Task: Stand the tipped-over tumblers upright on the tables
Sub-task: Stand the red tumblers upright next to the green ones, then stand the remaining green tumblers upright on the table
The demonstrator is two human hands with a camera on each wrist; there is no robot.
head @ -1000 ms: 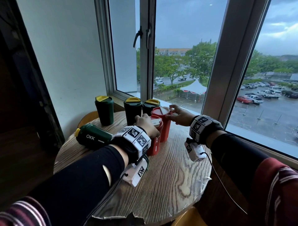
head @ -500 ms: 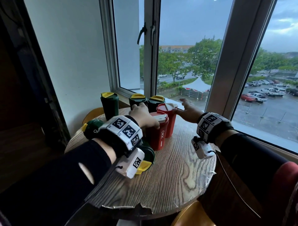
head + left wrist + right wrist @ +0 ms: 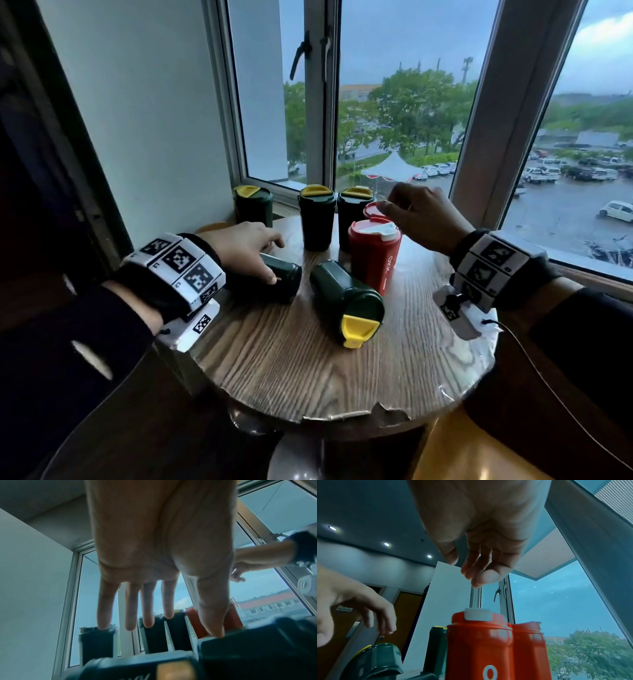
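On the round wooden worktop [image 3: 308,370] by the big window, there are seven tumblers. Three dark green tumblers with yellow lids stand in a row at the back: one at the left [image 3: 253,205], one in the middle [image 3: 317,219] and one at the right [image 3: 351,212]. Two red tumblers stand close together on the right, a front one with a white flap [image 3: 375,257] and a back one [image 3: 373,209] that is mostly hidden.

A second ago the left hand [image 3: 239,248] was on top of the front red tumbler. Now it has let go and moved left. It lies on a dark green tumbler on its side [image 3: 274,277], with its fingers spread and fairly straight. The thumb touches the tumbler, but the hand has not closed round it yet.

The right hand [image 3: 423,219] has come up off the back red tumbler. It hangs just above the red lids with its fingers loosely bent, and it holds nothing.

A second fallen green tumbler with a yellow flap [image 3: 346,301] lies in the middle, just beside the front red one.

So both red tumblers look done. Two green ones are left to stand up, and the left hand seems to be starting on the one under it.
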